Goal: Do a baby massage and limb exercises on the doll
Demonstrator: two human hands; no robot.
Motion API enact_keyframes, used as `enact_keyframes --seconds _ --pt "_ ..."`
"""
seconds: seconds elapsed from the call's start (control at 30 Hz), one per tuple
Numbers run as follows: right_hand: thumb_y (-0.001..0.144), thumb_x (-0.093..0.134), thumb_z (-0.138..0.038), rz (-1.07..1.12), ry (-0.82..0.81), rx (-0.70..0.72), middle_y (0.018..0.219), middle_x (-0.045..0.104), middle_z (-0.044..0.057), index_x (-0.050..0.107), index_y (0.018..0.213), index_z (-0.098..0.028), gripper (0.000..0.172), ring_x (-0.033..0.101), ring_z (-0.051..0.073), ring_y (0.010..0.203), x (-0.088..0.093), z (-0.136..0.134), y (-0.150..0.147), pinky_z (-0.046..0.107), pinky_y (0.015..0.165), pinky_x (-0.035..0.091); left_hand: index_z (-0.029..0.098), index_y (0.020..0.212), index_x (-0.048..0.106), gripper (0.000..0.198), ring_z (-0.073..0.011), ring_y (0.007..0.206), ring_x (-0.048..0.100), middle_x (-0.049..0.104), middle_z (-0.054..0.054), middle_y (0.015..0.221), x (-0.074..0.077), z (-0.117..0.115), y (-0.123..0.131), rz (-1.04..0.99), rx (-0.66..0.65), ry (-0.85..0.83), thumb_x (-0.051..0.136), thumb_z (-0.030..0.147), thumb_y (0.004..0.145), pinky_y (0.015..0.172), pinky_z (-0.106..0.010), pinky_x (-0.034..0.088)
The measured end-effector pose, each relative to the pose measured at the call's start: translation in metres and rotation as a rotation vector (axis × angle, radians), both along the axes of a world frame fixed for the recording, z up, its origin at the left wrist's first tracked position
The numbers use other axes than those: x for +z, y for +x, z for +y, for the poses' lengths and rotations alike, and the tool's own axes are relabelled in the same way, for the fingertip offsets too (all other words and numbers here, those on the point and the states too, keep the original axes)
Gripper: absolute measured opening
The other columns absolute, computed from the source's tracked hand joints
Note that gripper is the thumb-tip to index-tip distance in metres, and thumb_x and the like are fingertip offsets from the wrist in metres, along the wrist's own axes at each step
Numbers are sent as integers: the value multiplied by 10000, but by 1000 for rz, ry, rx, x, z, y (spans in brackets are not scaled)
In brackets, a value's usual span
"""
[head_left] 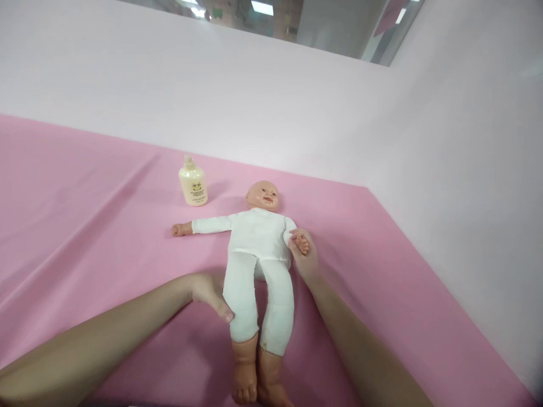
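Head view: a bald, white-clothed baby doll (257, 234) lay face-up, torso at clock centre; turning it might have swept its outflung arm (212, 225) into the cream plastic bottle (194, 185), 10 o'clock. The left hand (210, 291), 8 o'clock, laid its thumb on a leg (241, 285), grip unclear, fingers hidden; the right hand (306, 257), 4 o'clock, closed round the other arm (289, 224).

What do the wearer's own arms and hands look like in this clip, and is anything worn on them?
The bare left hand and bare right hand are ungloved. Both slender forearms show no sleeves, and no watch, bracelet, ring or marking is visible.
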State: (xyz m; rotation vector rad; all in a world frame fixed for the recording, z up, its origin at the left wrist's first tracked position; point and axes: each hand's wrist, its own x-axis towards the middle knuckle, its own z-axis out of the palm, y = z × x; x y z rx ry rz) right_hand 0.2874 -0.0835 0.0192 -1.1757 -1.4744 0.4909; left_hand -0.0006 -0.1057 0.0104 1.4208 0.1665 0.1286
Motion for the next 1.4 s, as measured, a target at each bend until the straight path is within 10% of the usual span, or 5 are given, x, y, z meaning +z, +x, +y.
enact_keyframes --seconds 1.4 --pt "881 634 -391 -6 -4 5 1049 684 43 609 863 -259 136 642 229 1010 2 1 -1 426 994 498 151 1296 693 648 -335 1197 668 726 -83 1261 -3 2 -1 94 -64 -40 846 491 766 1017 -339 560"
